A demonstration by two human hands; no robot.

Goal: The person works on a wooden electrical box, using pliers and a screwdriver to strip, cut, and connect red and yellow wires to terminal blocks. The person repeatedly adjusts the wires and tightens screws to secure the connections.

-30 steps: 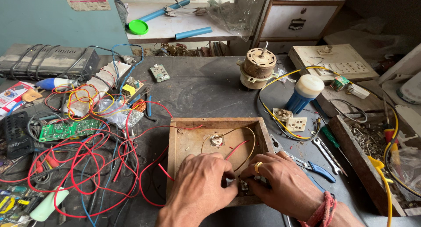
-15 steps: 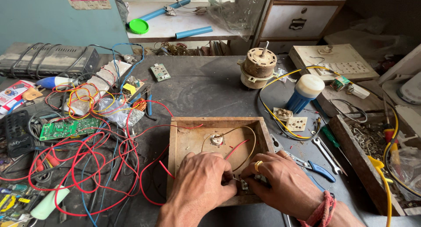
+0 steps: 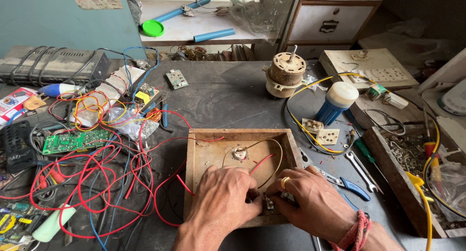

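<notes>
Head view, low centre of the frame: both hands meet inside a shallow wooden box (image 3: 241,149), fingertips curled narrow and pinched together around a small metal switch part (image 3: 267,203) at the box's near wall. The left hand (image 3: 224,198) covers it from the left, the right hand (image 3: 310,200), with a gold ring on one finger and a red thread band at the wrist, closes in from the right. How firmly either holds the part I cannot tell; the fingers hide most of it.

Red and yellow wires run across the box floor to a round fitting (image 3: 239,154) further back. Just right of the box lie blue-handled pliers (image 3: 345,182) and a spanner (image 3: 361,166). Left of it, a tangle of red wire (image 3: 87,183) spreads over the dark grey worktable (image 3: 223,98), with a green circuit board (image 3: 75,142) among it.

Toward the upper right stand a small motor (image 3: 285,75), a blue-and-white cylinder (image 3: 337,103) and a beige switch board (image 3: 374,69). A tray of screws (image 3: 412,176) sits at the right edge. Behind, at the top, a pale shelf (image 3: 204,25) carries a green lid (image 3: 153,28) and blue tubes; a teal wall fills the upper left.
</notes>
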